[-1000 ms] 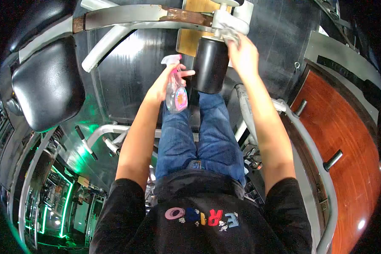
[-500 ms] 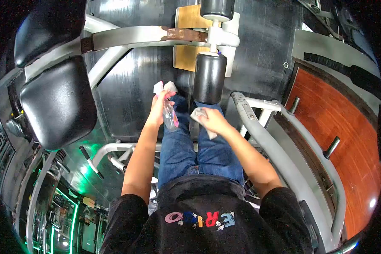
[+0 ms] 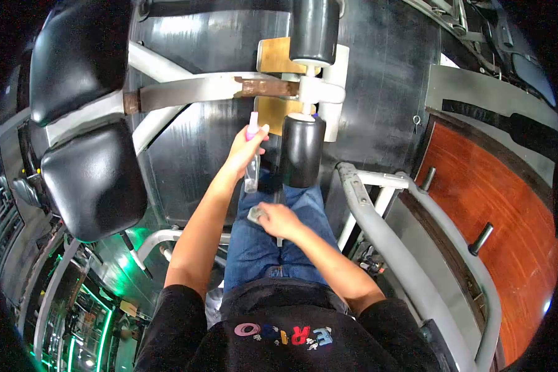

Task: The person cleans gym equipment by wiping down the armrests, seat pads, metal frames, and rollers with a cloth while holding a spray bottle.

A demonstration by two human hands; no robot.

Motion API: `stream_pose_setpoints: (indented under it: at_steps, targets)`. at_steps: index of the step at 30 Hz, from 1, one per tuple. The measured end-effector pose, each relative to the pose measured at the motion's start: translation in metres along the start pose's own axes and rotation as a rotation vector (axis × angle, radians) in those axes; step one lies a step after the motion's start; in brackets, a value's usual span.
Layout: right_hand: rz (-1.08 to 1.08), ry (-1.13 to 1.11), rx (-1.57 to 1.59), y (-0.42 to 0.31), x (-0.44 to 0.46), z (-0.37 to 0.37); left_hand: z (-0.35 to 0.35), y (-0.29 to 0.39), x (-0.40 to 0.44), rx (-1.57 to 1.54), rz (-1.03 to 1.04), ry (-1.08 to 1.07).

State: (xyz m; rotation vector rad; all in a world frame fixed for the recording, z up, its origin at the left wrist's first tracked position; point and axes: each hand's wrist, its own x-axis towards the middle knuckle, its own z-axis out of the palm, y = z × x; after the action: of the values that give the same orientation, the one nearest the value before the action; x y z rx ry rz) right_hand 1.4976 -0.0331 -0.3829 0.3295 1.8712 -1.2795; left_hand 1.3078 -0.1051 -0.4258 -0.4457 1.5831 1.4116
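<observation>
My left hand (image 3: 244,150) is wrapped round a clear spray bottle (image 3: 252,176) with a pink and white top. The bottle is upright in my grip, beside the black foam roller (image 3: 302,152) of an exercise machine. My right hand (image 3: 280,221) grips a crumpled pale cloth (image 3: 255,214) over my thighs, lower than the bottle. Part of the cloth is hidden by my fingers. Neither hand touches the roller.
A second black roller (image 3: 314,31) sits on the same post, joined to a curved grey arm (image 3: 186,92) with a worn brown patch. Black padded cushions (image 3: 94,180) stand at left. A grey tubular frame (image 3: 397,229) runs along my right, by a reddish wood panel (image 3: 496,242).
My right hand has moved left and closer to my body with the cloth. My left hand has shifted slightly right, and the bottle is straighter. The view has tilted, so the machine appears lower.
</observation>
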Motion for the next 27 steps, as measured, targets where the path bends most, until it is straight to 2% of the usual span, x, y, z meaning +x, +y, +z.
stream_pose_setpoints:
  at_steps: [1,2,3,5,8,11,12,15,17,19,22,24,25,26,27]
  targets:
    - [-0.044,0.011,-0.017,-0.002,-0.004,-0.002,0.008,0.011,0.011,0.029,0.011,0.008]
    - [0.009,-0.094,-0.029,-0.012,-0.007,-0.016,0.017,0.020,0.024,0.048,0.035,-0.010]
    - [0.033,-0.099,-0.041,-0.010,-0.008,-0.019,0.028,0.038,0.031,0.049,0.040,-0.009]
    - [0.043,-0.063,0.020,0.004,-0.008,-0.032,0.052,0.072,0.043,0.061,0.148,-0.067]
    - [0.093,-0.013,0.045,0.015,-0.005,-0.063,0.082,0.103,0.071,0.121,0.285,0.021]
    - [0.163,-0.026,0.078,0.013,0.001,-0.094,0.100,0.140,0.083,0.203,0.217,0.028]
    - [0.148,0.019,0.079,0.020,0.005,-0.093,0.106,0.149,0.083,0.136,0.224,0.037]
    - [0.147,-0.019,0.155,0.025,0.003,-0.112,0.116,0.143,0.084,0.176,0.221,0.063]
    - [0.137,-0.002,0.178,0.037,0.002,-0.118,0.114,0.119,0.079,0.315,0.232,0.106]
    - [0.128,0.022,0.199,0.044,0.000,-0.132,0.108,0.095,0.065,0.319,0.308,-0.002]
    - [0.112,0.088,0.193,0.058,0.001,-0.170,0.101,0.078,0.042,0.056,0.194,-0.103]
    - [0.042,0.180,0.242,0.064,0.013,-0.212,0.095,0.062,0.039,0.027,0.213,-0.050]
    - [0.121,0.331,0.268,0.044,0.018,-0.239,0.091,0.052,0.039,0.000,0.231,0.003]
    - [0.222,0.384,0.630,0.054,0.038,-0.254,0.088,0.046,0.042,-0.068,0.189,0.026]
    - [0.166,0.566,0.725,0.031,0.049,-0.280,0.087,0.044,0.044,-0.074,0.183,0.031]
